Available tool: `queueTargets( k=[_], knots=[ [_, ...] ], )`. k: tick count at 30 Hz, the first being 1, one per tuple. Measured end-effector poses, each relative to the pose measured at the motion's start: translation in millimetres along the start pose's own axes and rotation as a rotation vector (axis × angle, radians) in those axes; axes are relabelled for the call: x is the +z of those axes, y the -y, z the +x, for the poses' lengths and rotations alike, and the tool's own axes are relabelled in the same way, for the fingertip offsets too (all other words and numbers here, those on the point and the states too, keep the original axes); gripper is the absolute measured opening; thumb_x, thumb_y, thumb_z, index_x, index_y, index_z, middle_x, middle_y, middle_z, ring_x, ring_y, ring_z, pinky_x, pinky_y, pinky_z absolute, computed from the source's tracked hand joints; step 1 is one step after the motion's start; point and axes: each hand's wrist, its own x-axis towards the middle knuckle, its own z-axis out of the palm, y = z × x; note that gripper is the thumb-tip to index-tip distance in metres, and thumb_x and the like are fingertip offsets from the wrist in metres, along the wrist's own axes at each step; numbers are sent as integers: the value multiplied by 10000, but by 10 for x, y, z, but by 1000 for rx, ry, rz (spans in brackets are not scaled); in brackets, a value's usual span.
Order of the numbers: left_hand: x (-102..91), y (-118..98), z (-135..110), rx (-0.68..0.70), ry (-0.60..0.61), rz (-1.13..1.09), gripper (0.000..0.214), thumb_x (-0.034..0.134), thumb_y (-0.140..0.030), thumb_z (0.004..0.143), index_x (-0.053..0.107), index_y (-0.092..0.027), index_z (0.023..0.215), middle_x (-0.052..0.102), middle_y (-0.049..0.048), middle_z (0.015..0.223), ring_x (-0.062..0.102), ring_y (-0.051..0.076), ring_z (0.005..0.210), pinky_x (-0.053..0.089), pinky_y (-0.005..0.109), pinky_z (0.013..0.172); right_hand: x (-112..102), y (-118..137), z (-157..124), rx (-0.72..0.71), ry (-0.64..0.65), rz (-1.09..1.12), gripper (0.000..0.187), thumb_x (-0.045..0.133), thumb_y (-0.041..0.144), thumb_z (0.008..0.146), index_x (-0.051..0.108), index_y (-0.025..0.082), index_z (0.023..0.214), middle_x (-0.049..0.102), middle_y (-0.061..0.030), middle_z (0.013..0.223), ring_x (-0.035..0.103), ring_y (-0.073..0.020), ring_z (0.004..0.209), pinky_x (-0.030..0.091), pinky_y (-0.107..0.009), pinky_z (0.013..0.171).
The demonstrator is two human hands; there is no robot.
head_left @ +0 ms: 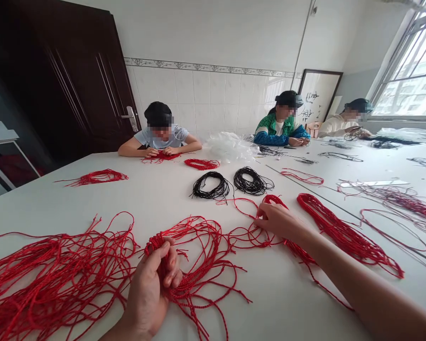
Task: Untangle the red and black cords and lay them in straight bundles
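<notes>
My left hand [152, 289] is closed around a bundle of red cords [195, 258] near the table's front edge, gripping it at the looped end. My right hand [279, 220] reaches forward over the table, with its fingers pinching a loose red cord loop [246, 234] that lies flat. A long bunch of red cords [344, 234] lies just right of that hand. A big tangled pile of red cords [46, 274] spreads at the front left.
Two coils of black cord [213, 185] [251, 181] lie mid-table on the white table [156, 199]. Small red bundles [99, 177] [201, 164] and a clear plastic bag heap [232, 147] lie farther back. Three other people sit working at the far side. A dark door [88, 80] stands left.
</notes>
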Motion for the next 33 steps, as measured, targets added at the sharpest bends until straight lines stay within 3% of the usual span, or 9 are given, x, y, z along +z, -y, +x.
queueTargets(
  k=[4, 8, 13, 16, 27, 30, 33],
  knots=[
    [-19, 22, -4, 9, 23, 29, 232, 546, -314, 689, 434, -162, 555, 357, -56, 482, 257, 41, 381, 285, 201, 371, 1, 56, 65, -35, -76, 166, 101, 519, 272, 660, 468, 187, 636, 480, 21, 544, 412, -100, 488, 306, -227, 455],
    [-22, 32, 4, 21, 19, 24, 173, 559, -314, 679, 482, -171, 619, 369, -60, 474, 258, 42, 378, 274, 195, 368, -205, 292, 152, -34, -202, 373, 120, 400, 311, 767, 393, 191, 773, 504, 14, 591, 501, -97, 510, 391, -227, 465],
    [-19, 1, -2, -3, 44, 2, 125, 572, -301, 670, 528, -190, 707, 381, -66, 467, 267, 43, 378, 283, 190, 374, -585, 755, 218, -94, -343, 819, 127, 537, 241, 687, 437, 177, 732, 496, 21, 565, 509, -71, 458, 399, -205, 413],
    [-21, -7, -10, -2, 53, 6, 134, 567, -294, 674, 544, -199, 766, 384, -67, 474, 280, 41, 388, 294, 186, 384, -730, 998, 222, -173, -391, 926, 107, 554, 197, 668, 457, 174, 709, 499, 24, 563, 510, -61, 450, 384, -190, 389],
    [-33, 13, 37, 24, 82, 26, 141, 577, -282, 670, 543, -197, 777, 386, -67, 485, 282, 40, 396, 316, 190, 393, -873, 1539, 174, -404, -171, 764, 49, 485, 128, 700, 463, 162, 728, 504, 37, 571, 505, -42, 482, 393, -172, 423],
    [-43, 15, 38, 17, 84, 25, 128, 575, -275, 671, 539, -199, 767, 384, -68, 482, 280, 39, 396, 312, 189, 394, -794, 1600, 62, -461, -51, 717, 43, 488, 146, 708, 471, 163, 744, 503, 40, 585, 493, -43, 483, 393, -183, 438],
    [-37, 10, 33, 20, 80, 26, 115, 570, -272, 675, 537, -206, 764, 387, -69, 477, 282, 42, 392, 310, 192, 395, -651, 1528, -17, -492, 152, 655, 53, 499, 169, 714, 476, 165, 762, 506, 40, 588, 509, -58, 504, 397, -198, 454]
  ],
)
